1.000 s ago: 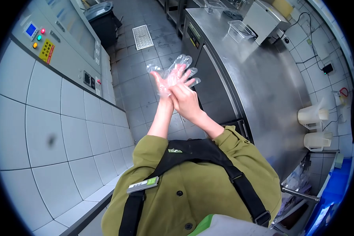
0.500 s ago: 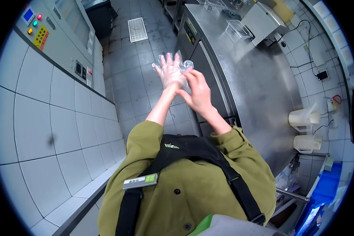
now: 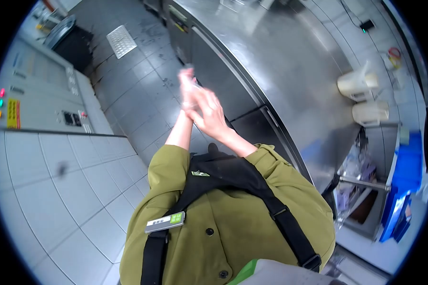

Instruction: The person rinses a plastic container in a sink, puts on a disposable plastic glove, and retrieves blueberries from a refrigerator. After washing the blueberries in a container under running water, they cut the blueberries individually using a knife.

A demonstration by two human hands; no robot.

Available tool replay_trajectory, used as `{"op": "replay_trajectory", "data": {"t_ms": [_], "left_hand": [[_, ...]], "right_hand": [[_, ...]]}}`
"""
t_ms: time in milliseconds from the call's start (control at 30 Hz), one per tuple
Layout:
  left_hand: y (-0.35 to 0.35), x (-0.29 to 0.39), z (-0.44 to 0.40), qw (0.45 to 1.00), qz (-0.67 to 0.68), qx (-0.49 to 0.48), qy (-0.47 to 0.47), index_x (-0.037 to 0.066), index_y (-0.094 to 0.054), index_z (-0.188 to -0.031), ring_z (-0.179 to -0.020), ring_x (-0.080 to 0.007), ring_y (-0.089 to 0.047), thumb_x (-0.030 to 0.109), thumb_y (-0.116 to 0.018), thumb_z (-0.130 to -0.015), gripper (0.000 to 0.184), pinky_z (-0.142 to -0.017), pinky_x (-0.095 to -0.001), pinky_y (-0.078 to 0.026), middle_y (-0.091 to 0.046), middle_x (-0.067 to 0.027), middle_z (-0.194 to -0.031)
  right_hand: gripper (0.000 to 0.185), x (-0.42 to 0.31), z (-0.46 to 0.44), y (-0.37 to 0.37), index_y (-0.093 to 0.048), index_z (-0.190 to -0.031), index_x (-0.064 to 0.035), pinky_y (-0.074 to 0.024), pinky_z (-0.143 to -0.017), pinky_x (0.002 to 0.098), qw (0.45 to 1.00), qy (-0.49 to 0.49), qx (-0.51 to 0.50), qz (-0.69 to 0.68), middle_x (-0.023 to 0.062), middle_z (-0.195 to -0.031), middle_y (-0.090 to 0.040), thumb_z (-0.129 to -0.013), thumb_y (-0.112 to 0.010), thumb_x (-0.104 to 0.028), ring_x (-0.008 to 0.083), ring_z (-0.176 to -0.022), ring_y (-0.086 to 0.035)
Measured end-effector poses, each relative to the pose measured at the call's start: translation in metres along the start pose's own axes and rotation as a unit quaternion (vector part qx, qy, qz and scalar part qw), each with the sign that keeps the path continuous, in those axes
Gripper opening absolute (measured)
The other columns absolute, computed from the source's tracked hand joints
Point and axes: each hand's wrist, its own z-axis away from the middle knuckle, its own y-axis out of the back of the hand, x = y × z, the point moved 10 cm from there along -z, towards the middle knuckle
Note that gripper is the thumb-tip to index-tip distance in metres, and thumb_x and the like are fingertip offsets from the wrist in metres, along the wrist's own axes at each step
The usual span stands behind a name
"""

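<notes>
A clear plastic glove (image 3: 186,99) covers my left hand (image 3: 187,85), which is turned edge-on and smeared by motion. Its fingers look stretched out, and nothing shows in its palm. Against it lies my bare right hand (image 3: 210,114), thumb near the left wrist and fingers curled along the side of the left hand. The right fingers appear closed on the glove; their tips are partly hidden. Both hands are in mid-air above the tiled floor, beside the steel counter front.
A steel counter (image 3: 290,61) runs along my right, with two pale plastic pitchers (image 3: 359,84) near the wall. Blue bins (image 3: 406,164) stand at the lower right. A control cabinet (image 3: 47,104) is on the left, a black bin (image 3: 73,47) beyond it, and a floor drain (image 3: 121,42) ahead.
My view has turned to the right. The left hand has gone from spread, facing fingers to an edge-on pose, and the right hand has moved closer around its wrist and glove.
</notes>
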Motion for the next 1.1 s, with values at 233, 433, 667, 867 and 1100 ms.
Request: {"op": "replay_trajectory", "data": {"t_ms": [233,433,667,867,1100], "left_hand": [[-0.087,-0.098,0.044,0.852,0.424,-0.106,0.288,0.01,-0.028,-0.13,-0.124,-0.0306,-0.028,0.059,-0.028,-0.083,0.068,-0.102,-0.0488,-0.018,-0.026,-0.0132,-0.138],[-0.122,-0.22,0.069,0.913,0.058,-0.094,0.393,0.008,-0.015,-0.137,-0.121,-0.0255,-0.032,0.056,-0.037,-0.082,0.077,-0.099,-0.0427,-0.02,-0.031,-0.0102,-0.135],[-0.188,-0.297,0.057,0.882,0.263,-0.071,0.385,-0.002,-0.046,-0.107,-0.093,-0.0262,-0.053,0.037,-0.028,-0.092,0.045,-0.081,-0.0369,-0.042,-0.055,-0.0151,-0.102],[-0.129,-0.306,0.052,0.874,0.34,-0.208,0.279,0.004,-0.056,-0.092,-0.065,-0.0145,-0.051,0.031,-0.04,-0.09,0.032,-0.062,-0.0275,-0.044,-0.054,-0.005,-0.072],[0.135,-0.057,0.017,0.773,-0.614,-0.031,0.153,-0.002,-0.061,-0.093,-0.092,-0.0298,-0.057,0.045,-0.033,-0.088,0.054,-0.081,-0.039,-0.043,-0.059,-0.0217,-0.093]], "right_hand": [[0.007,0.094,0.077,0.028,-0.052,-0.088,0.0018,-0.0404,-0.049,0.0248,0.949,-0.252,0.112,-0.153,0.0072,-0.064,-0.054,-0.084,-0.047,-0.001,0.0112,-0.051,-0.049],[0.015,0.107,0.126,0.06,-0.054,-0.096,0.0011,-0.0454,-0.06,0.0296,0.964,-0.256,0.019,-0.066,0.0139,-0.077,-0.056,-0.081,-0.052,-0.001,0.0219,-0.065,-0.057],[0.034,0.161,0.237,0.139,-0.046,-0.117,-0.0006,-0.0464,-0.065,0.0226,0.878,-0.474,0.056,-0.032,0.0086,-0.098,-0.057,-0.084,-0.051,-0.003,0.0101,-0.071,-0.057],[0.026,0.196,0.258,0.114,-0.051,-0.109,-0.0005,-0.0458,-0.059,0.0228,0.854,-0.515,-0.078,0.001,0.0078,-0.091,-0.06,-0.084,-0.051,-0.008,0.0104,-0.065,-0.058],[0.024,0.229,0.248,-0.028,-0.055,-0.101,-0.0012,-0.0465,-0.069,0.0326,0.829,-0.476,-0.293,0.028,0.0138,-0.091,-0.058,-0.079,-0.056,-0.012,0.0262,-0.074,-0.059]]}}
